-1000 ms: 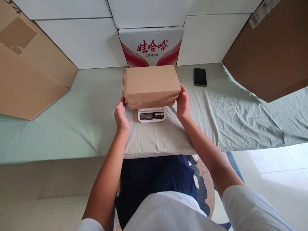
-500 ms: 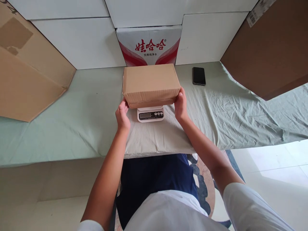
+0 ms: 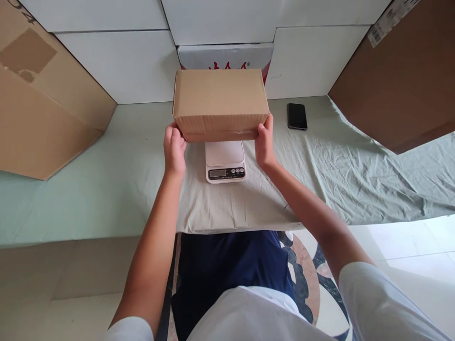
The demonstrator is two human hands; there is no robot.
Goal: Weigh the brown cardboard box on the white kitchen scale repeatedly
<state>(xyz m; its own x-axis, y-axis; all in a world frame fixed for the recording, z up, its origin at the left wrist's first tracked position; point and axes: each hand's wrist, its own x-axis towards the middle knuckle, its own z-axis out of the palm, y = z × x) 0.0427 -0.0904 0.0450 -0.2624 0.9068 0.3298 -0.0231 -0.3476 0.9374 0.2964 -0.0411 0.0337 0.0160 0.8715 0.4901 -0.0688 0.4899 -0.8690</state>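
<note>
The cardboard box [image 3: 220,102] is off the scale [image 3: 225,161] and held in the air just above and behind it, so the weighing pan is bare and the box rests on nothing — by the look of it the weighing is over and the box has yet to be set down anywhere. The left hand [image 3: 174,149] and right hand [image 3: 265,144] clamp its two lower ends, fingers curled under the bottom edge. It is a plain brown corrugated carton — closed, unmarked, level — over the cloth-covered worktop [image 3: 106,180].
</note>
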